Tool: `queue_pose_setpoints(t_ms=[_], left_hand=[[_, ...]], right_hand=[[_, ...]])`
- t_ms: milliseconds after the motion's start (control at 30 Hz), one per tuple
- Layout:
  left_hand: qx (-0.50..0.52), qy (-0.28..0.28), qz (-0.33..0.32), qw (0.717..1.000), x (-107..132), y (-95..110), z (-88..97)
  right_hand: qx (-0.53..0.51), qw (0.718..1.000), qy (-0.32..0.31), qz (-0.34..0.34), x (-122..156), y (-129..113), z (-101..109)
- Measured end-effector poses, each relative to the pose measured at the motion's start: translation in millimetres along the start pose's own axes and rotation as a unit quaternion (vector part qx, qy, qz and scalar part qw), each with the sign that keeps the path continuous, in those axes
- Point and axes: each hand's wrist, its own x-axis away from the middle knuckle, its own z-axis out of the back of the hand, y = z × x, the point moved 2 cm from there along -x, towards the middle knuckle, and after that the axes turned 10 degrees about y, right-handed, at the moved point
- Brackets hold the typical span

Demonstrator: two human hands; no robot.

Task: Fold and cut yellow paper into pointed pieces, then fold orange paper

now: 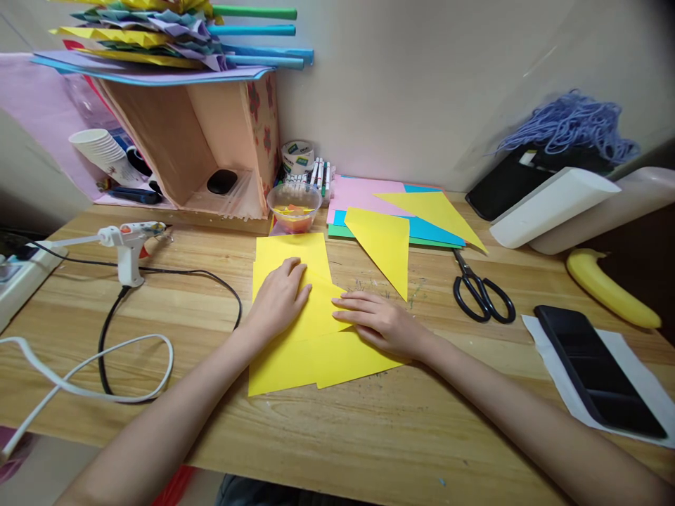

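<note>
While the wooden bench (295,450) spreads under everything, the overlapping yellow sheets (358,358) lie at its middle, directly beneath both hands, their left edges running near to far and the lowest part reaching out toward the near right. At the far right of them, a stack of coloured paper (363,193) lies flat against the wall side. The left hand (279,299) rests palm down on the left half of the sheets, pointing far; the right hand (387,323) comes in from the near right, pointing left across the right edge. Between the right hand and the stack lies a yellow triangle (387,246), one corner toward the near side; black-handled scissors (479,292) lie farther right. Smallest, yet what matters most: the right fingers (351,303) lie over the upper sheet's right-hand corner, so that hand is the nearer to it, with the left just beyond a strip of yellow. Both sets are extended and loosely together, with no closed grip visible.
</note>
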Motion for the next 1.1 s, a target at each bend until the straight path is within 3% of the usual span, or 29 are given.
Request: queue_pose_setpoints(t_ms=[200,400,700,1100], left_hand=[[-0.08,-0.001,-0.016,0.997,1.2,7.2,0.3],[-0.115,-0.041,-0.011,0.992,4.3,15.1,-3.8],[-0.12,-0.076,-0.024,0.99,9.2,19.4,-5.1],[-0.073,-0.071,-0.078,0.992,10.3,17.4,-0.5]], right_hand=[[0.003,1.0,0.004,0.002,-0.7,-0.2,-0.5],[0.012,1.0,-0.002,-0.019,-0.4,-1.4,0.0],[0.02,0.996,-0.053,-0.073,-3.7,-4.2,2.2],[0.049,0.995,-0.052,-0.071,-5.2,-5.6,3.4]])
